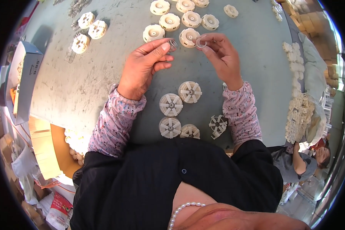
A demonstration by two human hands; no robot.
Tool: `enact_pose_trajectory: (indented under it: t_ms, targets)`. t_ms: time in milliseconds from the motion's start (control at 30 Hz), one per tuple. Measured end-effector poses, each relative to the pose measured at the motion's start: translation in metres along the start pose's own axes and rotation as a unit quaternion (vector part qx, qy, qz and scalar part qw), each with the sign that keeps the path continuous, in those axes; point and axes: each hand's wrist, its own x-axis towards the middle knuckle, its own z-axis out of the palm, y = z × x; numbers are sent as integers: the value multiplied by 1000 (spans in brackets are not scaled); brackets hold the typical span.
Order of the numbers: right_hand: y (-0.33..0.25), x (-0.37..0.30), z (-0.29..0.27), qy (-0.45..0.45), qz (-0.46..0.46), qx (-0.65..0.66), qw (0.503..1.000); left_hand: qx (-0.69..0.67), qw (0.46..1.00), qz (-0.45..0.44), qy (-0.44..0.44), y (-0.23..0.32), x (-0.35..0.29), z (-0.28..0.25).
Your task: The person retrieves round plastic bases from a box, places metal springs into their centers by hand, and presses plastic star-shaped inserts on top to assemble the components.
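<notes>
Wire spring (173, 45) in fingertip pinch of left hand (143, 63), another spring (200, 43) likewise in right hand (224, 57)

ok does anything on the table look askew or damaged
One spoked piece by the right sleeve looks odd: dark gaps show between its spokes, unlike the paler spoked discs nearby. Damage I cannot confirm.

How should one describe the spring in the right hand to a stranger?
Above the grey table, follow the floral right sleeve to the right hand. The wire spring is pinched there, unlike the coil in the left hand and the loose springs.
</notes>
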Motion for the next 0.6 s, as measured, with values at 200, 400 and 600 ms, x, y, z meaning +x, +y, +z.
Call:
enact_pose_trajectory:
  t_ms: [200, 400, 600]
  targets:
    - [23, 34, -14, -15, -19, -347, 938, 1, 1000, 9, 5, -4, 12, -12]
    - [34, 40, -13, -33, -156, -481, 862, 12, 1000, 23, 1, -7, 15, -11]
    - [-16, 12, 22, -79, 97, -91, 988, 156, 961, 227, -19, -21, 10, -1]
